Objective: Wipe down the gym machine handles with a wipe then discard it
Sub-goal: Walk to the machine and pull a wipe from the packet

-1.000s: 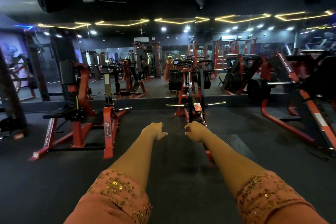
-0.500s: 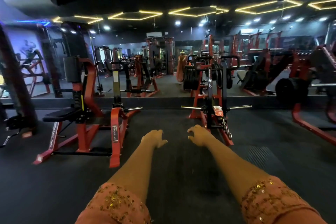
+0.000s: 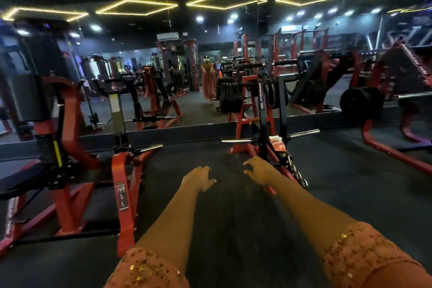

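Note:
Both my arms reach forward over the dark rubber floor. My left hand (image 3: 200,177) hangs with loosely curled fingers and holds nothing. My right hand (image 3: 258,170) is also empty, its fingers loosely bent. Just beyond my right hand stands a red and black plate-loaded machine (image 3: 261,110) with chrome horizontal bars (image 3: 236,141) sticking out at both sides. A small red and white packet (image 3: 277,144) sits on its frame, and a chain (image 3: 295,172) hangs beside it. No wipe shows in either hand.
A red machine with a black seat (image 3: 70,147) stands at left. A mirror wall (image 3: 187,91) runs across the back, showing a reflected person. Another red frame with black weight plates (image 3: 360,105) is at right. Dark floor lies in front.
The view has swung left and moved closer, so the red and black machine now sits nearer and further right. Both hands stay out in front, empty, fingers slightly looser.

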Tool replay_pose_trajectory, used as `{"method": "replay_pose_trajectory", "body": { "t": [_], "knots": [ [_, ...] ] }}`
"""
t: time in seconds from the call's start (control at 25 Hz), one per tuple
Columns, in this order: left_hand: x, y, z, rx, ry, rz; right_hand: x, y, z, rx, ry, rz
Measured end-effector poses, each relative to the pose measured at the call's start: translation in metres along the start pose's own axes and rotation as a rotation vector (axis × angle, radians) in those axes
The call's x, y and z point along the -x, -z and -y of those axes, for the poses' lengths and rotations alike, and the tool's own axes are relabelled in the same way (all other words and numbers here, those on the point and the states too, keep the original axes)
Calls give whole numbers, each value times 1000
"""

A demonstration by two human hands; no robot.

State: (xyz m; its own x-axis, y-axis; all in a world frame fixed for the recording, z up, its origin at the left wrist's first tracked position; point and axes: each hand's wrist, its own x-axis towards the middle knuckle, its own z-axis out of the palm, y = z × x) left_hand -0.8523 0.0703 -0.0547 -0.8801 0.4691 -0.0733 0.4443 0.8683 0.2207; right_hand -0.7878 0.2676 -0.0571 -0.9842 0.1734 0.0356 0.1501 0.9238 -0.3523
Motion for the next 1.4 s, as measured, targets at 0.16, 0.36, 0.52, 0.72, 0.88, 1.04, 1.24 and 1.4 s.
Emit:
{"method": "replay_pose_trajectory", "body": {
  "t": [0.16, 0.36, 0.52, 0.72, 0.88, 1.04, 1.24, 1.4],
  "knots": [
    [-105, -6, 18, 5, -72, 17, -95, -14, -22, 10, -30, -35],
    [-245, 8, 46, 5, -114, 46, -227, -24, -45, -54, -92, -56],
    [-343, 8, 67, -3, -144, 69, -315, -38, -64, -92, -143, -25],
    [-483, -2, 85, -19, -255, 111, -424, -63, -102, -133, -253, -69],
    [-592, 4, 92, -21, -419, 113, -502, -69, -121, -165, -368, -111],
    [-718, 7, 90, -9, -604, 77, -586, -80, -165, -205, -493, -126],
    [-818, -24, 60, -23, -774, 141, -645, -64, -190, -177, -632, -217],
    [-907, -59, 27, 5, -883, 173, -702, -66, -245, -188, -723, -302]
  ]
}}
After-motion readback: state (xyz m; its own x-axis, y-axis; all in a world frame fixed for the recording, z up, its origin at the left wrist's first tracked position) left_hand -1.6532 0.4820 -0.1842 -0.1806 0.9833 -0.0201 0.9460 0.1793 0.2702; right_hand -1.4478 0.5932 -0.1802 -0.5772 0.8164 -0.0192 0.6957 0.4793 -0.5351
